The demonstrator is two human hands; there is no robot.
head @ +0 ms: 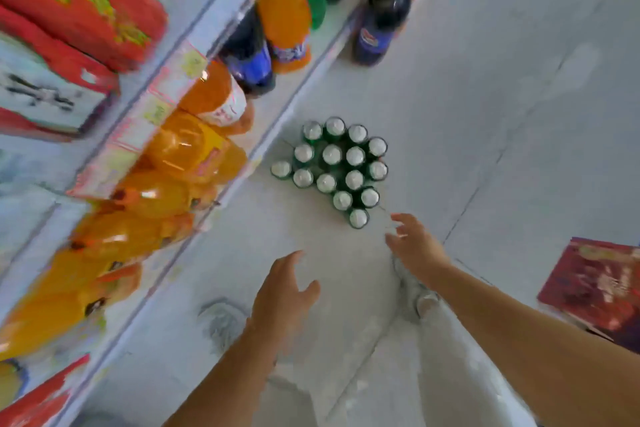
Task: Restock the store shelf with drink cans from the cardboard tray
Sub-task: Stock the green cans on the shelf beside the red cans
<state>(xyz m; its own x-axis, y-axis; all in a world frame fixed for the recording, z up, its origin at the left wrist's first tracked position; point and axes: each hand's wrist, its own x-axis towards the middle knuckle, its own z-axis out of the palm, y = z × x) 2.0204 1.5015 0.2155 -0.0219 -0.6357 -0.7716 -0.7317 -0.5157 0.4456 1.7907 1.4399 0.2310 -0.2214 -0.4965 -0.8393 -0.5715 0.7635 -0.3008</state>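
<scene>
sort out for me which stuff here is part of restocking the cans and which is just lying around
Part of the job:
- green cans clustered on the floor
- shelf on the left
- left hand and right hand, both open, empty, reaching toward the cans

Just lying about:
- dark cola bottle standing on the floor
- red box at the right
- orange bottles already shelved

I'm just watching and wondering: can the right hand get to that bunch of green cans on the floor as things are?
Probably yes. The right hand is open and empty, just short of the nearest green can in the cluster, with only bare floor between them. Nothing blocks the way.
</scene>
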